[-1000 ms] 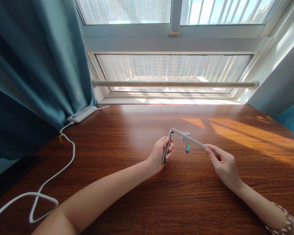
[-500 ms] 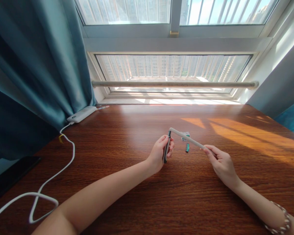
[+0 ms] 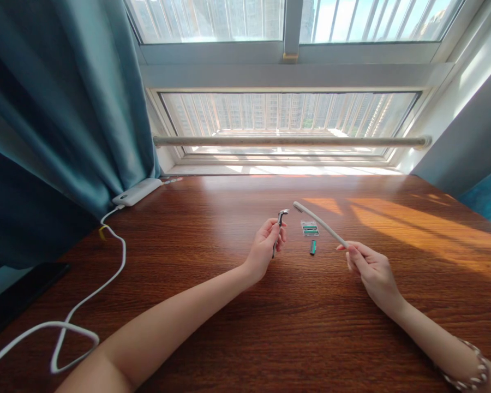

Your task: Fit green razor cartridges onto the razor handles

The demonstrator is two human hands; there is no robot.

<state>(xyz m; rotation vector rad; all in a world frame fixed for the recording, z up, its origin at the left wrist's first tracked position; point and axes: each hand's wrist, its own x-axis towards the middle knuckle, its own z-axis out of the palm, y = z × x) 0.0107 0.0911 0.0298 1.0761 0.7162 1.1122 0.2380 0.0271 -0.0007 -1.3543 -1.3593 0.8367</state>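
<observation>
My left hand [image 3: 269,243] is closed around a razor handle [image 3: 280,218], whose bare metal-coloured head points up and to the right with no cartridge on it. Between thumb and fingers, my right hand [image 3: 370,266] grips the end of a pale toothbrush [image 3: 321,222]. Its dark bristles face down, a small gap to the right of the razor's head. On the table between the hands lies a loose green-and-black razor cartridge [image 3: 313,248]. Just behind it is a clear case [image 3: 310,228] with green-edged cartridges inside.
The brown wooden table [image 3: 213,327] runs back to a window with a horizontal rail [image 3: 290,141]. At the left, a white power strip [image 3: 137,192] and its looping cable [image 3: 123,256] lie by a blue curtain [image 3: 77,98]. A dark flat object [image 3: 24,297] sits at the left edge.
The toothbrush has lifted off the razor's head, and its bristles have turned into view. My left hand has tilted the razor, so its head now points right. The cartridge case is uncovered.
</observation>
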